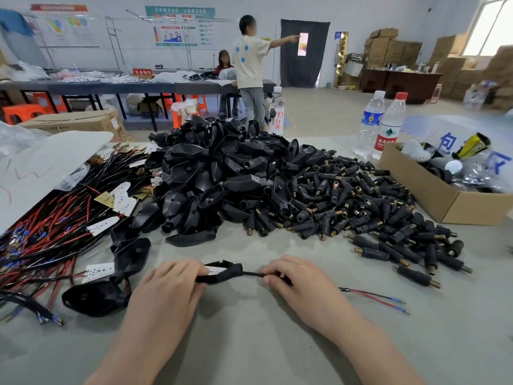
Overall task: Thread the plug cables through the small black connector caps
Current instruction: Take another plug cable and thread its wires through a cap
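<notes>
Near the front edge of the table (pixel 249 345), the left hand (pixel 169 282) is gripping a black cap (pixel 222 275) and the right hand (pixel 294 282) is pinching the cable (pixel 251 273) coming out of it. This one seems threaded; a big pile (pixel 222 176) is waiting behind.

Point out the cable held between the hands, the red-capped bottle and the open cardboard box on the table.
cable (pixel 251 273): head view, black sleeved stretch.
red-capped bottle (pixel 388 134): head view, its label.
cardboard box (pixel 477 208): head view, near outer wall.
</notes>
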The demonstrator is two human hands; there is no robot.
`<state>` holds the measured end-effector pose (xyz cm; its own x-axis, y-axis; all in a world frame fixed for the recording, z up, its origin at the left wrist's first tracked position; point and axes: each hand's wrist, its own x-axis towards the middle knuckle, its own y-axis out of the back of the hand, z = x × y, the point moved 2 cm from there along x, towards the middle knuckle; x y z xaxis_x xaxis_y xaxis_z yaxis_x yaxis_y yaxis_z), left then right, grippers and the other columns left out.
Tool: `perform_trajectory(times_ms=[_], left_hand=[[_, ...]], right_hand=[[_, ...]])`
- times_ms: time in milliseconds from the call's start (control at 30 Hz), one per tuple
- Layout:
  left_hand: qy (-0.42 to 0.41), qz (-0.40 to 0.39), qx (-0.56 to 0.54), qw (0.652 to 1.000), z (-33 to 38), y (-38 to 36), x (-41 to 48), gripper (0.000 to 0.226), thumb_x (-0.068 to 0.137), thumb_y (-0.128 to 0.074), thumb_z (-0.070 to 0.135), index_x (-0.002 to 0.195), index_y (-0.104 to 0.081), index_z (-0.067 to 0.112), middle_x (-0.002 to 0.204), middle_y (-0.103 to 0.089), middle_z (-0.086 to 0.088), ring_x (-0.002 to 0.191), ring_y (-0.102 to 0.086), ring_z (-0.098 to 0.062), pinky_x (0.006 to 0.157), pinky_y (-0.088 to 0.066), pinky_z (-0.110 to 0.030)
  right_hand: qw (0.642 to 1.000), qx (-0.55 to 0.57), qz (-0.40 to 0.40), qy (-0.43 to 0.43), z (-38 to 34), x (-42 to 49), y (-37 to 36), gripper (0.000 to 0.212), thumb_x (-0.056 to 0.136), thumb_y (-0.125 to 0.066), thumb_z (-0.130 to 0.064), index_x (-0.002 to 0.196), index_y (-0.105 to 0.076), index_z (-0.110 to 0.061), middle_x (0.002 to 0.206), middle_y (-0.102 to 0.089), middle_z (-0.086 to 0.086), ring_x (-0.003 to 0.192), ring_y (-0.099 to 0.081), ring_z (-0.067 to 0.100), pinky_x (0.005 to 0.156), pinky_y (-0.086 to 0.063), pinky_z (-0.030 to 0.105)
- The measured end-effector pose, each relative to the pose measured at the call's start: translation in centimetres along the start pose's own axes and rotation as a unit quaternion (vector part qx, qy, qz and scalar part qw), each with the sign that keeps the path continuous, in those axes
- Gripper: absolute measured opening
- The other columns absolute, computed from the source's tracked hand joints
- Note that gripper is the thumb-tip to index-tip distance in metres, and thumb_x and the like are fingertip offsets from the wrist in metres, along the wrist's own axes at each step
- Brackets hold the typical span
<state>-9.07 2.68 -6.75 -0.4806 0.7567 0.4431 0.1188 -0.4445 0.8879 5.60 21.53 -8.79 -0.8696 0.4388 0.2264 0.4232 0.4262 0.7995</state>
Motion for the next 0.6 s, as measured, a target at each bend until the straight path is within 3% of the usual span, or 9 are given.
perform_trajectory(times_ms=[133,300,600], left_hand=[[0.032,0.004,0.002,0.999,-0.7,-0.1,0.1,0.032,0.066,-0.090,0.011,0.084,-0.067,0.024,0.083,-0.067,0.014,0.077,-0.067,-0.019,0.063,-0.049,-0.035],[0.081,0.006,0.031,0.996,-2.6,-0.4,0.1,0.028,0.070,-0.087,0.013,0.087,-0.067,0.022,0.084,-0.064,0.010,0.077,-0.062,-0.021,0.065,-0.045,-0.036],[0.138,0.022,0.087,0.986,-4.9,-0.4,-0.7,0.029,0.069,-0.086,0.005,0.092,-0.069,0.007,0.087,-0.065,-0.009,0.078,-0.060,-0.037,0.067,-0.050,-0.047]], right_hand=[[1.000,-0.023,0.009,0.001,0.2,-0.1,0.1,0.024,0.100,-0.052,-0.044,0.118,-0.066,-0.037,0.099,-0.053,-0.031,0.105,-0.050,-0.003,0.089,-0.040,0.016],[0.998,-0.052,0.022,-0.015,0.9,-0.2,0.9,0.023,0.099,-0.054,-0.044,0.118,-0.065,-0.039,0.098,-0.054,-0.026,0.103,-0.053,0.001,0.091,-0.043,0.023],[0.993,-0.073,0.036,-0.089,3.3,-1.1,3.4,0.019,0.099,-0.056,-0.040,0.113,-0.069,-0.039,0.099,-0.059,-0.022,0.096,-0.055,0.002,0.079,-0.041,0.018]])
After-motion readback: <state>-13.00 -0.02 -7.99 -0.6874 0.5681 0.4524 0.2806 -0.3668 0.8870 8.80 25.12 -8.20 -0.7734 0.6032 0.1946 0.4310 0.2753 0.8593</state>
